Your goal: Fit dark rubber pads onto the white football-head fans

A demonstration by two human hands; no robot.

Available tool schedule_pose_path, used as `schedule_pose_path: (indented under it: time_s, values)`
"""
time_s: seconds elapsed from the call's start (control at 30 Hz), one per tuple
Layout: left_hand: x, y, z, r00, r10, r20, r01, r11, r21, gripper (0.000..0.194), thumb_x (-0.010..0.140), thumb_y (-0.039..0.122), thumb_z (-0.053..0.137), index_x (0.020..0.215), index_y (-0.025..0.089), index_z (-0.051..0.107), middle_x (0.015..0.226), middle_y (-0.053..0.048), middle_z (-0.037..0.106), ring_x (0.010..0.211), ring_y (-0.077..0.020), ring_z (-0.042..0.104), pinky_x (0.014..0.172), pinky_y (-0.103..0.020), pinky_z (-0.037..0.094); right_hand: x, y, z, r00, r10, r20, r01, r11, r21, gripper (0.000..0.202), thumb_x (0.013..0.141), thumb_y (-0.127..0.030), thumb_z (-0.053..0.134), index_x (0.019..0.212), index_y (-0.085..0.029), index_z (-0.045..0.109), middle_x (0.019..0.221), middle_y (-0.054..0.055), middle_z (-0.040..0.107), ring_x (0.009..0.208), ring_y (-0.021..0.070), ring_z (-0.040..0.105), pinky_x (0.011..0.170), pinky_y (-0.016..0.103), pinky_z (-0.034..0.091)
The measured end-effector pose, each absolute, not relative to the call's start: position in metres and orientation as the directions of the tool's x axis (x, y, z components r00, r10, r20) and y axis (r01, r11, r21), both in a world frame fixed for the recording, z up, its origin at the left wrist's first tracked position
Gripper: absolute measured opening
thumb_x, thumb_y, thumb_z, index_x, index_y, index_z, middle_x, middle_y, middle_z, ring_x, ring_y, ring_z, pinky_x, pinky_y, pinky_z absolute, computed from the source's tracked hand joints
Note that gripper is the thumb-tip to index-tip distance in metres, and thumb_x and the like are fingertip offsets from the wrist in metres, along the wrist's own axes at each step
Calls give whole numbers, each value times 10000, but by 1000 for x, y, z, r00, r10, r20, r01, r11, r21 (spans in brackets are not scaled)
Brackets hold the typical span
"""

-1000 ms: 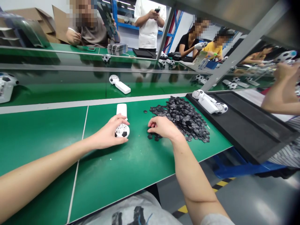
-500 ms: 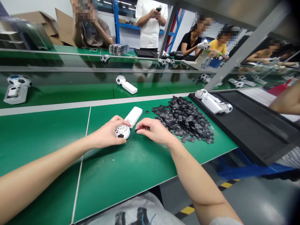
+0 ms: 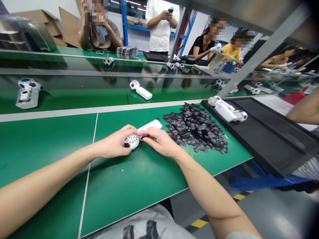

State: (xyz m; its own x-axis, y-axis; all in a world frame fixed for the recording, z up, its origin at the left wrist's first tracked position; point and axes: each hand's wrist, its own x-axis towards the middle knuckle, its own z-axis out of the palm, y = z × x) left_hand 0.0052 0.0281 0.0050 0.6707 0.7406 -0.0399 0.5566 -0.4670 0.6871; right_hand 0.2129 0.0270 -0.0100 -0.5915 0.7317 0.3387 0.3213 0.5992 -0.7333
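My left hand (image 3: 119, 142) grips the round, football-patterned head of a white device (image 3: 153, 124) over the green table. The device's white handle points to the right, behind my right hand (image 3: 158, 141). The thumb and fingers of my right hand are pinched at the right side of the ball, around a small black piece (image 3: 141, 138) that is mostly hidden. To the right of my right hand lies a heap of black pieces (image 3: 196, 126).
Two white devices (image 3: 225, 109) rest on the edge of a black tray (image 3: 269, 132) at right. Beyond the pale strip, another device (image 3: 141, 90) and a ball-headed unit (image 3: 28, 94) lie on a green belt (image 3: 94, 89). Several people are across it; a person's arm shows at far right.
My right hand has moved left with the black piece to the ball. The device's handle has swung to the right. Devices on the belt have shifted, some rightward and some leftward.
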Motion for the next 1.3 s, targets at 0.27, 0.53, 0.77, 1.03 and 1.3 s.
schedule_pose_path:
  time_s: [0.27, 0.53, 0.77, 1.03, 1.3]
  values:
    - [6, 26, 1, 637, 770, -32, 569, -442, 693, 541, 617, 147, 484, 1152, 203, 424, 1110, -68, 423, 946, -213, 498, 780, -311, 455, 212, 26, -14, -552, 805, 215, 305, 435, -847, 116, 809, -195, 512, 902, -170, 575, 830, 26, 621, 736, 120, 576, 696, 269, 473]
    - [8, 25, -1, 607, 795, 2, 586, -448, 675, 449, 642, 166, 516, 1084, 212, 455, 1080, -48, 430, 938, -200, 493, 788, -307, 440, 209, 26, -15, -533, 806, 258, 285, 458, -842, 83, 778, -197, 563, 837, -157, 604, 798, 19, 622, 721, 112, 562, 702, 253, 455]
    - [15, 23, -7, 516, 851, 100, 624, -453, 637, 323, 710, 323, 571, 1005, 208, 507, 1034, -40, 471, 957, -216, 491, 834, -355, 410, 205, 29, -21, -565, 778, 275, 287, 497, -819, 64, 782, -184, 564, 807, -166, 620, 796, 18, 626, 746, 120, 558, 706, 256, 444]
    - [19, 21, -9, 470, 875, 118, 656, -436, 616, 300, 695, 288, 553, 982, 207, 514, 1016, -35, 492, 931, -221, 502, 785, -344, 421, 200, 31, -26, -523, 813, 257, 275, 447, -851, 49, 745, -205, 612, 732, -159, 602, 731, 0, 615, 678, 107, 551, 649, 233, 437]
    - [19, 23, -8, 483, 866, 127, 654, -453, 606, 286, 703, 300, 550, 972, 208, 515, 997, -33, 494, 933, -223, 497, 790, -350, 414, 200, 31, -25, -507, 827, 245, 302, 436, -848, 44, 749, -191, 605, 719, -160, 602, 720, -7, 609, 668, 102, 540, 637, 219, 418]
